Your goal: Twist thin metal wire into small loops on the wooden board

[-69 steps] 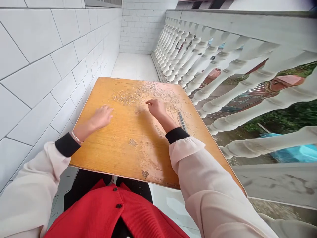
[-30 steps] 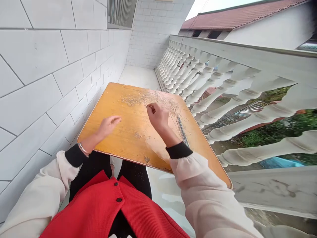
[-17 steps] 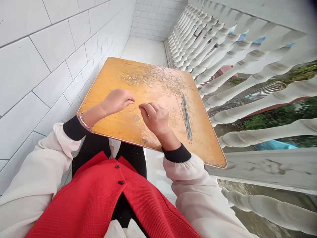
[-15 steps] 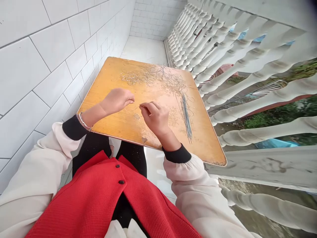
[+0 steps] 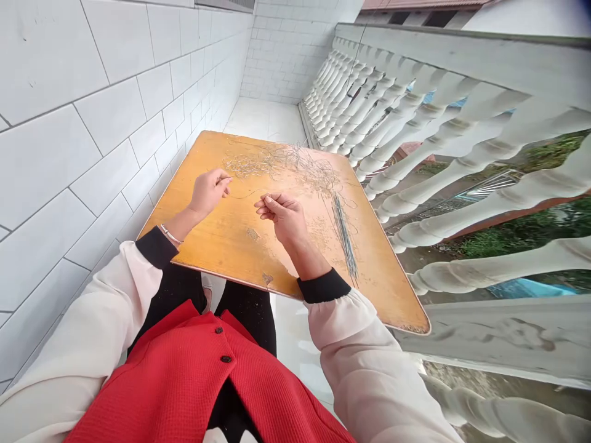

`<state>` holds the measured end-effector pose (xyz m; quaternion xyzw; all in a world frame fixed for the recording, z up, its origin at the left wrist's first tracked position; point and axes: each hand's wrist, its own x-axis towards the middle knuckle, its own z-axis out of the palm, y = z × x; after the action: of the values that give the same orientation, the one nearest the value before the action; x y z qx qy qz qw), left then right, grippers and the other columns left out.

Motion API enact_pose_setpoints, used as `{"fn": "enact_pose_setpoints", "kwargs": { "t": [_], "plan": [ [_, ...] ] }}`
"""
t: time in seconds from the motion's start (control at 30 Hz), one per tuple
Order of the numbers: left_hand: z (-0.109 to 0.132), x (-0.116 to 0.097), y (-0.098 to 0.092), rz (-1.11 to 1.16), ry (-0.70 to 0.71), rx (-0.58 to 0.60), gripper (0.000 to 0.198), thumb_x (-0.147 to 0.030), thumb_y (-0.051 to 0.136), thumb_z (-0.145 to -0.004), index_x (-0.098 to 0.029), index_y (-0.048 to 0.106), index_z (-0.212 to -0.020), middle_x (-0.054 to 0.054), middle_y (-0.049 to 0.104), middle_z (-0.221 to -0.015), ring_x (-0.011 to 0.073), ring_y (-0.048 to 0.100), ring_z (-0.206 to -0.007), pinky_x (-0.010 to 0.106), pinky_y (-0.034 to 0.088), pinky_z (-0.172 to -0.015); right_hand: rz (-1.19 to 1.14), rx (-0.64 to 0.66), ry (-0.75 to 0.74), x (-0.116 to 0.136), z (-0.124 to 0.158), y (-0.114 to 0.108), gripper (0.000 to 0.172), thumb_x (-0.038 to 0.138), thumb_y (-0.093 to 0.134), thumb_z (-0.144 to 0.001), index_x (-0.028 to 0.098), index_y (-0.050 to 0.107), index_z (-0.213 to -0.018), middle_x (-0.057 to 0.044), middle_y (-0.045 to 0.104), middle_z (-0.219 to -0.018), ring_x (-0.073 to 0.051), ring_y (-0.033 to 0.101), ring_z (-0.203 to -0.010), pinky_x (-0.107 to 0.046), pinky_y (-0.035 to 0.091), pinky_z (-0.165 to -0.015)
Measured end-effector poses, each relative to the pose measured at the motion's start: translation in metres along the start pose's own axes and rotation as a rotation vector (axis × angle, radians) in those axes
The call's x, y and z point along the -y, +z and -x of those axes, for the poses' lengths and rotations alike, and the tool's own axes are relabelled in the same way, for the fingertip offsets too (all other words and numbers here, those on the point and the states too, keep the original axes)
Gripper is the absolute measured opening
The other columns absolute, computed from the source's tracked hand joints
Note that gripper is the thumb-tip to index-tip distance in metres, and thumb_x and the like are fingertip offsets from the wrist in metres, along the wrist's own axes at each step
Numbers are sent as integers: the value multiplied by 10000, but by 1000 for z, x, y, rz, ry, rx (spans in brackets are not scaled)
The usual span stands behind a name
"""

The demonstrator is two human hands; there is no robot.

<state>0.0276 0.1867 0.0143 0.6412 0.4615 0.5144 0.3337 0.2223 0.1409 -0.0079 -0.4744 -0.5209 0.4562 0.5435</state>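
Your two hands are now apart above the middle of the table [image 5: 221,240], whereas half a second ago their fingertips were almost together. Your left hand [image 5: 210,192] has drawn back toward the left edge, its thumb and fingertips pinched narrow on a thin wire [image 5: 247,196]. Your right hand [image 5: 284,216] has turned so that the thumb lies on top, and it pinches the same wire between thumb and forefinger, the other fingers loosely curled below. The wire now shows as a slack, sagging line across the gap, where before only a short piece could be seen; exactly where its ends sit in your fingers is too fine to tell. Farther back, 2.3 seconds ago, your right hand was close to the pile of wire loops [image 5: 252,165] and your left was well apart from it. That pile lies where it did, along the far edge and spreading toward the far right corner. The bundle of straight wires [image 5: 344,239] also keeps its place, lengthwise near the right edge, with a few loose strands beside it. Your view has tilted up since half a second ago, so the top rail of the white railing [image 5: 438,55] beyond the right edge shows again.
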Motion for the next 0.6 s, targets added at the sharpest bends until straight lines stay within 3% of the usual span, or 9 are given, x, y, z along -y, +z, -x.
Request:
{"fn": "enact_pose_setpoints", "kwargs": {
  "t": [0.13, 0.37, 0.47, 0.6],
  "plan": [
    [-11, 14, 7, 255, -217, -108, 215, -103, 565, -888, -173, 557, -685, -27, 621, -566, 60, 549, -491, 171, 363, -505, 70, 50, 51, -4, -6, -6, 322, 508, 691, -685, 197, 632, -744, 17, 579, -569, -92, 483, -469, -240, 399, -488],
    [-6, 18, 3, 534, -358, -137, 167, -135, 563, -925, -156, 569, -760, -17, 657, -633, 50, 591, -550, 160, 432, -570, 453, 182, 107, 0, 1, -27, 289, 434, 644, -751, 163, 731, -798, 71, 412, -430, -76, 344, -405, -246, 276, -454],
    [0, 15, 1, 607, -403, -137, 161, -132, 552, -935, -151, 571, -777, -8, 667, -671, 49, 604, -584, 169, 471, -628, 630, 233, 143, 0, 3, -30, 275, 384, 598, -783, 168, 762, -826, 57, 435, -439, -87, 365, -421, -256, 296, -474],
    [6, 12, 1, 669, -446, -133, 142, -140, 566, -934, -152, 574, -793, 0, 672, -723, 53, 625, -639, 186, 511, -711, 785, 337, 86, -3, 6, -32, 245, 333, 574, -795, 199, 778, -800, 9, 594, -544, -108, 454, -475, -260, 359, -503]
  ]
}}
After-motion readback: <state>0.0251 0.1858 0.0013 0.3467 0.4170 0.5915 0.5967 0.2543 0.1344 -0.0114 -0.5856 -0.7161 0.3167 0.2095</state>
